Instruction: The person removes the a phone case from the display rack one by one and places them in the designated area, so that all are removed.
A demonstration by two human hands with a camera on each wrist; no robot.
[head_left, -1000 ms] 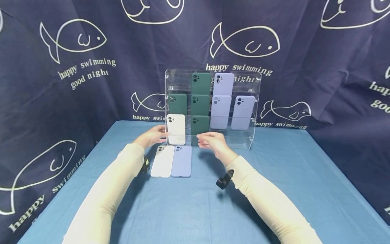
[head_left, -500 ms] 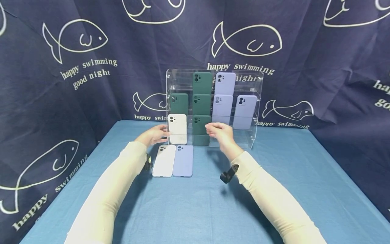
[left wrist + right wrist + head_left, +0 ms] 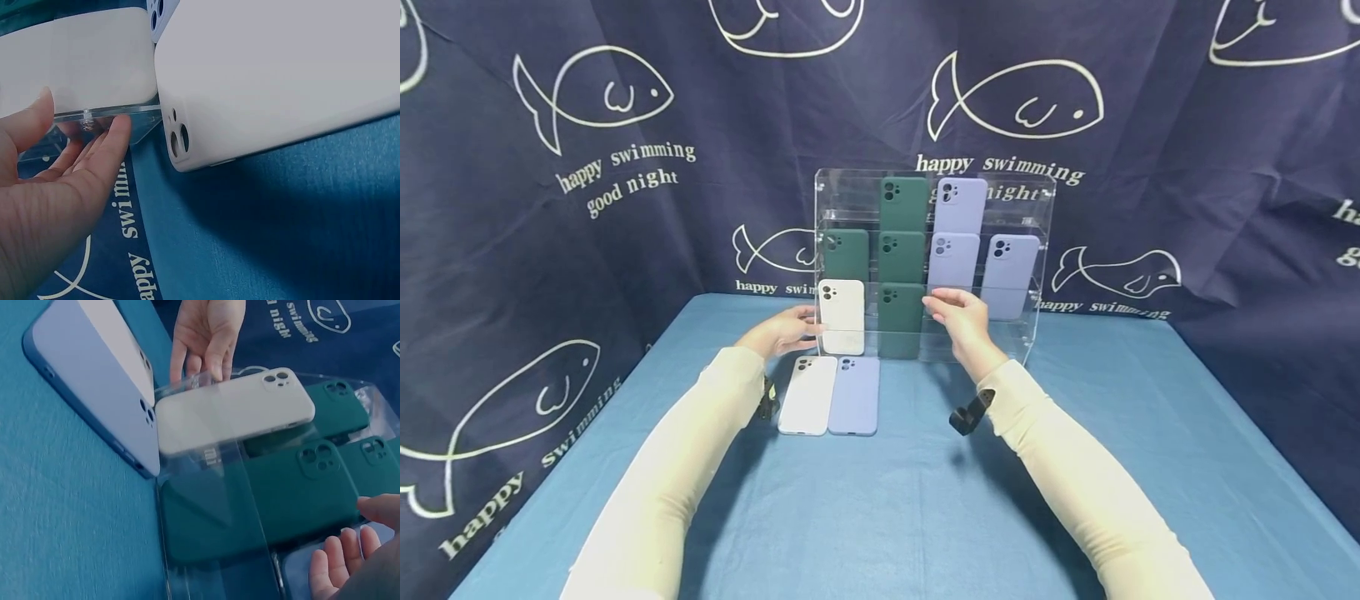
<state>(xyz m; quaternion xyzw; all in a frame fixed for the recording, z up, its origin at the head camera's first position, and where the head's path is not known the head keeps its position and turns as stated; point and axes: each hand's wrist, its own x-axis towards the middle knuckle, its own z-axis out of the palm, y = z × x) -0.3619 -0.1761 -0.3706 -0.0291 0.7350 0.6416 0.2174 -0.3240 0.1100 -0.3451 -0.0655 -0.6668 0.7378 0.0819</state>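
A clear acrylic display stand [image 3: 992,340] holds several phone cases in tiers. My left hand [image 3: 784,331] grips its left side edge, thumb in front and fingers along the outer side, beside a white phone case [image 3: 842,317] in the bottom tier. Right of that case stands a green phone case [image 3: 900,321]. At its right edge is my right hand [image 3: 964,327], fingers loosely bent and holding nothing in the right wrist view; whether a fingertip touches the case I cannot tell. Another white case [image 3: 808,396] and a lavender case [image 3: 854,396] lie side by side before the stand.
Higher in the stand are more green cases [image 3: 903,204] and lavender cases [image 3: 961,206]. A blue cloth [image 3: 880,517] covers the table. Behind it hangs a dark blue curtain [image 3: 820,108] with fish drawings.
My right hand has moved up and to the right, away from the front of the bottom green case, which now shows fully. My left hand stays at the stand's edge.
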